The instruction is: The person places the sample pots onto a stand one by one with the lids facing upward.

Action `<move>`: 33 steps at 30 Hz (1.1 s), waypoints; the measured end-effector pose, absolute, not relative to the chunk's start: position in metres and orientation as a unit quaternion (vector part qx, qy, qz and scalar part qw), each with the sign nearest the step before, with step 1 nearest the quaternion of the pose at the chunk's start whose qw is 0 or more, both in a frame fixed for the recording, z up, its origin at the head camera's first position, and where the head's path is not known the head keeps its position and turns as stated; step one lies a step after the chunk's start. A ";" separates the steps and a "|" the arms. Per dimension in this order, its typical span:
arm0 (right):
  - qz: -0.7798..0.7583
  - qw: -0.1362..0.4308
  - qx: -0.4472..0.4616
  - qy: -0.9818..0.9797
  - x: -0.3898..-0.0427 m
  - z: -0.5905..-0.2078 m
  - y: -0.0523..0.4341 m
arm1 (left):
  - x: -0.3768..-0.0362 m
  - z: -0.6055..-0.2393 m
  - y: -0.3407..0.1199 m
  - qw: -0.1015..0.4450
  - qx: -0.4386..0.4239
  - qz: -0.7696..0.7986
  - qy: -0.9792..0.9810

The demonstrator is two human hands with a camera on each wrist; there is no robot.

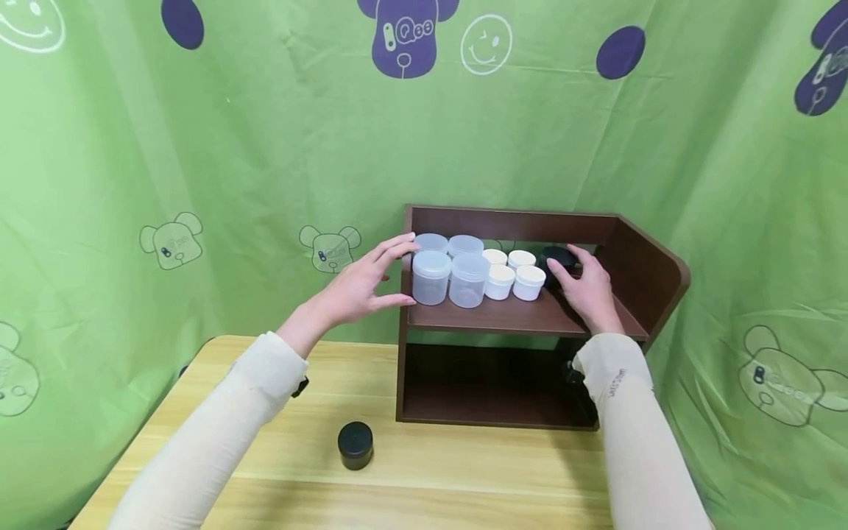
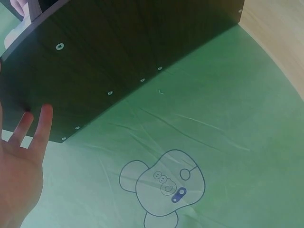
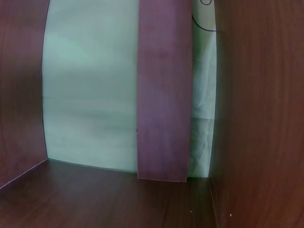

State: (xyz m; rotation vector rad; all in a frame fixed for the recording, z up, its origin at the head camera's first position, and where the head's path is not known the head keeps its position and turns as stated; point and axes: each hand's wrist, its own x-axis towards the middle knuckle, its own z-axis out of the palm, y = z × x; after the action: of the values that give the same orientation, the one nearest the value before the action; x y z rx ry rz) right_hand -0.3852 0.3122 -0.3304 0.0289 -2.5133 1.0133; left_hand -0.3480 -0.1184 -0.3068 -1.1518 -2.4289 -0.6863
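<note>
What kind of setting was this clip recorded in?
Probably a staged recording corner, not a lived-in room: a green cartoon-print cloth hangs all round as backdrop, and a wooden table carries only a small dark shelf unit with plastic jars.

Black jar (image 1: 355,444) on wooden table (image 1: 464,478)

A: What is worn on the arms?
B: Long cream sleeves, snug and ribbed, ending at both wrists.
A: Any markings?
B: Small dark lettering runs along the right sleeve (image 1: 621,390) near its cuff; the hands are bare.
</note>
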 end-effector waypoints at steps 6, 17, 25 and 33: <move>0.360 0.212 0.014 -0.908 -0.386 -0.332 0.313 | -0.347 -0.308 -0.119 0.185 -0.404 -0.237 -0.864; 0.352 0.206 0.015 -0.913 -0.384 -0.331 0.312 | -0.346 -0.309 -0.118 0.187 -0.400 -0.239 -0.865; 0.356 0.199 0.009 -0.913 -0.385 -0.331 0.313 | -0.347 -0.307 -0.118 0.186 -0.400 -0.236 -0.866; 0.389 0.240 0.012 -0.889 -0.383 -0.327 0.313 | -0.349 -0.308 -0.118 0.190 -0.403 -0.236 -0.864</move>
State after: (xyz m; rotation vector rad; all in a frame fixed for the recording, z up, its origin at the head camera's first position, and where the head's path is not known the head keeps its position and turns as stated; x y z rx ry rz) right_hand -0.3833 0.3132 -0.3270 0.0324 -2.4334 1.0636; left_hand -0.3488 -0.1181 -0.3080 -1.1324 -2.4280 -0.6638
